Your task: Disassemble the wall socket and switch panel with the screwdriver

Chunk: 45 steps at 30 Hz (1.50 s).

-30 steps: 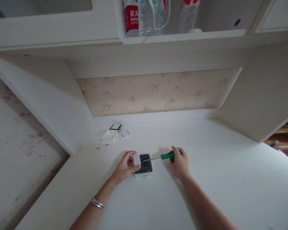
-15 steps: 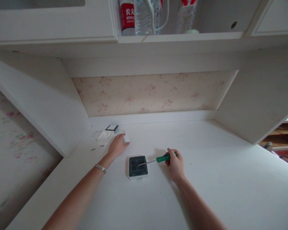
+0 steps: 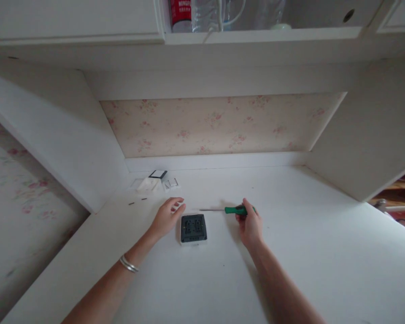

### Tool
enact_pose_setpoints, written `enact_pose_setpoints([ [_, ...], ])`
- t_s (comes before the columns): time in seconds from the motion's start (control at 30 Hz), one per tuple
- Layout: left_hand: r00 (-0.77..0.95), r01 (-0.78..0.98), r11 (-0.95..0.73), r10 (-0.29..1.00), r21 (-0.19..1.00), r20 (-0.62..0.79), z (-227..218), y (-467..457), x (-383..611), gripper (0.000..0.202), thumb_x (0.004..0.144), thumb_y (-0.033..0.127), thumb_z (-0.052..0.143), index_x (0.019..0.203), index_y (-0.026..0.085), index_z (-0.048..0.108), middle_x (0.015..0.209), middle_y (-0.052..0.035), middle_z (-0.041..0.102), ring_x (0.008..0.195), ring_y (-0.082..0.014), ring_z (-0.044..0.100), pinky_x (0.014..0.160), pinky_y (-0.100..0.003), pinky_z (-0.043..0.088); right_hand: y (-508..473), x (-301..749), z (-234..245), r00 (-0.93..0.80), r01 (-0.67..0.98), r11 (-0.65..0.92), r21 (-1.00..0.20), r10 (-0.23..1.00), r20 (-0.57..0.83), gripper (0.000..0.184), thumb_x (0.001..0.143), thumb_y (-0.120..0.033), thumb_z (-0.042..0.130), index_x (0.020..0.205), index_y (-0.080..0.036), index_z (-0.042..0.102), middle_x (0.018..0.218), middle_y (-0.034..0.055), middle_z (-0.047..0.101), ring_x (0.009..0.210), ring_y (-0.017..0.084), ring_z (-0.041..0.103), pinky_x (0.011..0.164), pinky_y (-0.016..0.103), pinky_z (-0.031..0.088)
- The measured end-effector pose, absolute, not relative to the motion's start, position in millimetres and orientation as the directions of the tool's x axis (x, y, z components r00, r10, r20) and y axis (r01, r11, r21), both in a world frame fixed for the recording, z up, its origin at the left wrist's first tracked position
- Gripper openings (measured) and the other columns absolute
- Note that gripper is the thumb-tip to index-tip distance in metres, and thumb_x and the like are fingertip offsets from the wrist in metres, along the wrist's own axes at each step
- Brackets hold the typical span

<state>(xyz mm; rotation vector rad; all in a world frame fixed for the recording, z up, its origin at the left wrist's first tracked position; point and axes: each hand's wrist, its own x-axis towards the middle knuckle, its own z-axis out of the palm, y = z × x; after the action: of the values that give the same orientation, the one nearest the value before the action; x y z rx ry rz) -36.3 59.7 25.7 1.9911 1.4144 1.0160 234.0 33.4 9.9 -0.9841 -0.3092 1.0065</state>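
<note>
One screwdriver point(image 3: 232, 210), one box point(image 3: 193, 228), two dark strips point(image 3: 144, 199)
Right hand point(image 3: 250, 227) clamped round the screwdriver; left hand point(image 3: 166, 219), fingers loosely parted, just beside the box on a white desk point(image 3: 168, 288); floral wallpaper point(image 3: 202, 128) behind.

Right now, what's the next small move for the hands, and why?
Probably steady the dark square block with the left hand: that hand looks empty and is close to the block's far left corner, nothing grips the block, and the right hand already holds the green screwdriver, its tip showing just past the block's far edge.
</note>
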Motion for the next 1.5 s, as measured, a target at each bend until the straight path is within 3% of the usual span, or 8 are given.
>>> enact_pose_setpoints([
  [0.1, 0.237, 0.414, -0.257, 0.957, 0.873, 0.169, 25, 22, -41, 0.046, 0.085, 0.046, 0.053, 0.124, 0.021, 0.050, 0.131, -0.0094, 0.050, 0.115, -0.0220, 0.053, 0.095, -0.034, 0.046, 34, 235, 12, 0.475, -0.667, 0.169, -0.726, 0.847, -0.239, 0.029, 0.066, -0.039, 0.075, 0.076, -0.017, 0.059, 0.065, -0.0058, 0.058, 0.044, 0.004, 0.049, 0.036, 0.015, 0.040],
  [0.23, 0.369, 0.456, -0.276, 0.924, 0.846, 0.102, 20, 7, -55, 0.084, 0.068, 0.049, 0.072, 0.139, 0.021, 0.035, 0.146, -0.0122, 0.031, 0.133, -0.0290, 0.032, 0.109, -0.042, 0.031, 32, 234, 15, 0.414, -0.722, 0.179, -0.668, 0.885, -0.211, 0.025, 0.067, -0.034, 0.075, 0.073, -0.017, 0.058, 0.061, -0.0065, 0.058, 0.046, 0.004, 0.050, 0.038, 0.013, 0.042],
  [0.43, 0.411, 0.589, -0.376, 0.902, 0.716, 0.136, 14, 13, -59, 0.090, 0.059, 0.052, 0.077, 0.136, 0.021, 0.042, 0.138, -0.0111, 0.045, 0.128, -0.0305, 0.038, 0.109, -0.046, 0.030, 32, 224, 18, 0.440, -0.683, 0.218, -0.697, 0.885, -0.154, 0.023, 0.068, -0.032, 0.075, 0.075, -0.017, 0.059, 0.068, -0.0029, 0.065, 0.056, 0.006, 0.056, 0.047, 0.015, 0.045],
  [0.7, 0.435, 0.622, -0.465, 0.874, 0.629, 0.216, 10, 9, -46, 0.080, 0.065, 0.056, 0.071, 0.134, 0.027, 0.044, 0.135, -0.0059, 0.050, 0.123, -0.0273, 0.045, 0.106, -0.043, 0.032, 37, 197, 55, 0.601, -0.225, 0.369, -0.902, 0.781, 0.170, 0.029, 0.079, -0.046, 0.060, 0.075, -0.017, 0.057, 0.065, -0.0027, 0.058, 0.050, 0.007, 0.045, 0.041, 0.017, 0.031],
  [0.83, 0.468, 0.644, -0.501, 0.856, 0.579, 0.220, 11, 8, -46, 0.070, 0.071, 0.057, 0.066, 0.132, 0.029, 0.047, 0.138, -0.0051, 0.048, 0.126, -0.0258, 0.042, 0.108, -0.042, 0.030, 45, 183, 91, 0.594, 0.099, 0.484, -0.869, 0.672, 0.442, 0.026, 0.083, -0.045, 0.055, 0.081, -0.019, 0.056, 0.062, -0.0036, 0.054, 0.056, 0.010, 0.048, 0.053, 0.022, 0.038],
  [0.97, 0.466, 0.677, -0.487, 0.864, 0.553, 0.190, 9, 8, -47, 0.068, 0.072, 0.061, 0.062, 0.131, 0.029, 0.049, 0.141, -0.0066, 0.045, 0.128, -0.0270, 0.040, 0.108, -0.044, 0.029, 47, 170, 113, 0.422, 0.349, 0.504, -0.790, 0.668, 0.613, 0.025, 0.082, -0.044, 0.055, 0.084, -0.019, 0.056, 0.063, -0.0024, 0.055, 0.059, 0.012, 0.051, 0.058, 0.025, 0.041],
  [1.17, 0.421, 0.685, -0.467, 0.880, 0.559, 0.219, 6, 9, -43, 0.067, 0.070, 0.059, 0.065, 0.129, 0.030, 0.051, 0.138, -0.0060, 0.047, 0.126, -0.0282, 0.043, 0.107, -0.044, 0.032, 37, 157, 127, 0.151, 0.596, 0.457, -0.661, 0.744, 0.651, 0.029, 0.081, -0.050, 0.055, 0.085, -0.021, 0.059, 0.061, -0.0025, 0.058, 0.053, 0.012, 0.054, 0.058, 0.023, 0.040],
  [1.5, 0.402, 0.625, -0.459, 0.883, 0.631, 0.244, 9, 9, -41, 0.075, 0.068, 0.051, 0.071, 0.134, 0.027, 0.044, 0.136, -0.0055, 0.049, 0.124, -0.0276, 0.045, 0.107, -0.043, 0.032, 31, 156, 127, -0.048, 0.657, 0.474, -0.586, 0.802, 0.595, 0.031, 0.084, -0.052, 0.050, 0.092, -0.023, 0.057, 0.066, -0.0005, 0.063, 0.057, 0.013, 0.057, 0.058, 0.022, 0.040],
])
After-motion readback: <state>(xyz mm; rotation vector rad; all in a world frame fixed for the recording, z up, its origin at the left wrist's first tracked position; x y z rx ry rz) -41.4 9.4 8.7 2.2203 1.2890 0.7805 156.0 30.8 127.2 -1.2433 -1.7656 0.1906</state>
